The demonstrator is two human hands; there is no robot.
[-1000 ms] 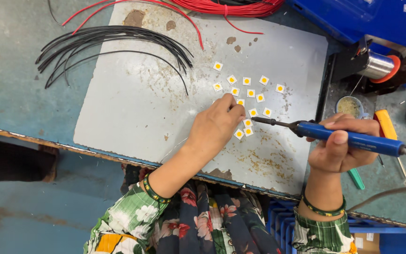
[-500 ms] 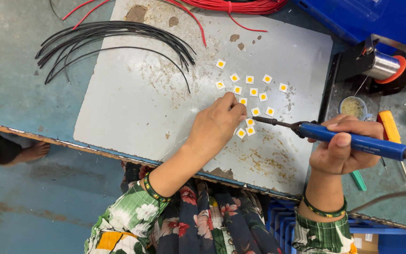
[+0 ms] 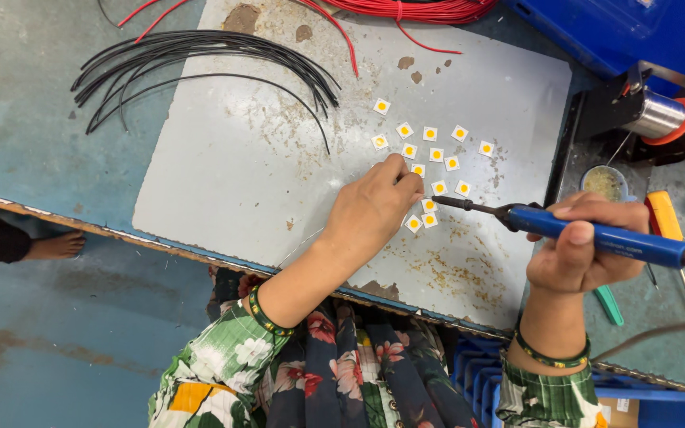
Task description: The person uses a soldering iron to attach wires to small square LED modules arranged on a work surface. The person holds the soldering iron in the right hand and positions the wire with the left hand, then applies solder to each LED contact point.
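A: Start nearest the body. What's each hand doing?

B: The right hand [image 3: 576, 254] has its fingers wrapped tight round the blue handle of the iron [image 3: 596, 235], off the right edge of the grey plate [image 3: 239, 174]. The left hand [image 3: 374, 210] rests on the plate, its fingers drawn together with the tips pressed down among the chips [image 3: 430, 154]; what they pinch, if anything, I can't tell

A: And the iron's long axis?

B: It lies nearly level, handle to the right, dark tip pointing left. The tip sits just beside the left fingertips, over the chips on the plate's near side. So the chip being worked lies left of the right hand, along the iron's line, and the left hand is the nearer one to it

A: Where are the other chips?

B: Small white squares with yellow centres, scattered on the plate just past the left hand, apart from one another

A: Farther out?

B: Black wires [image 3: 200, 63] fan across the plate's far left corner, red wire [image 3: 414, 9] lies along its far edge, and a solder spool [image 3: 660, 115] stands on the counter [image 3: 33, 135] beyond its right side
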